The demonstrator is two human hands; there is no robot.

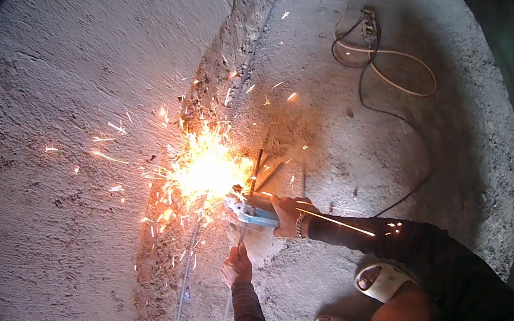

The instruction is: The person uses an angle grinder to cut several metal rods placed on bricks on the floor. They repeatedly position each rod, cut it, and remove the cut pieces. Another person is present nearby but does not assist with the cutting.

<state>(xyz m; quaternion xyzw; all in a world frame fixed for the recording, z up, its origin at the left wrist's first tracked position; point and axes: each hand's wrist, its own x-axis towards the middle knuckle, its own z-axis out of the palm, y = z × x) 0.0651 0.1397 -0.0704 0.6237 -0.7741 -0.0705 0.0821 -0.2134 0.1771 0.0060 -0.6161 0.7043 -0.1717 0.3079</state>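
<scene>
My right hand [287, 215] is closed round the body of a light-blue angle grinder [257, 215]. At the grinder's front end a bright burst of sparks [208, 165] hides the disc and the point of contact. Below and left of the tool, my left hand [237, 267] grips a thin metal rod [242, 234]. That rod runs up toward the grinder and passes out of sight there. Beyond the tool a dark rod end [258, 167] sticks out, perhaps part of the same rod. Sparks also fly along my right forearm.
A rough plastered wall [51, 162] rises on the left. Thin rods [185, 280] lie on the concrete floor [329, 141] along its base. At the back right, a socket block [370, 25] sits among looped cords; a black cable [418, 132] curves toward my right arm. My slippered feet [381, 281] are close by.
</scene>
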